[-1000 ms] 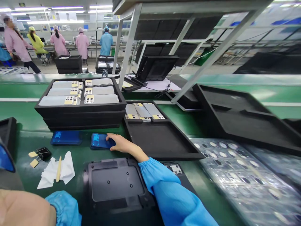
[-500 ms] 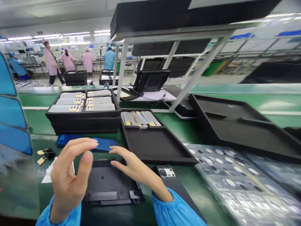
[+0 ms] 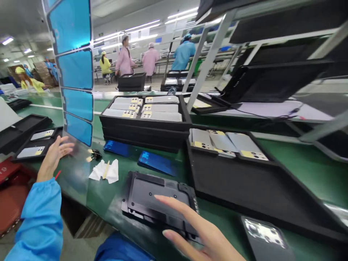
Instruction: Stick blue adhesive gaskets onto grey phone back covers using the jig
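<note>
My left hand [image 3: 56, 154] is stretched out to the left, fingers apart and holding nothing, beside a black tray [image 3: 21, 154] with a few silver phone back panels [image 3: 30, 152]. Close by hangs a transparent sheet with blue film panels [image 3: 77, 69]. Over the near edge of a black fixture plate [image 3: 156, 188] hovers my right hand [image 3: 201, 228], its thumb and index finger spread with nothing between them. Two blue film-covered pieces lie behind the fixture, one a blue panel [image 3: 157, 163]. At the lower right rests a dark phone back panel [image 3: 268, 237] with a camera cutout.
Stacked black trays [image 3: 144, 132] hold several silver panels. A larger black tray [image 3: 231, 177] lies to the right. White tissue [image 3: 112, 171] with a stick and a black binder clip [image 3: 96, 155] sit left of the fixture. A metal shelf post [image 3: 208, 63] rises behind; people work farther back.
The view has turned to the left. My left hand has moved from beside the fixture out to the black tray at the left. My right hand is now over the fixture's near edge.
</note>
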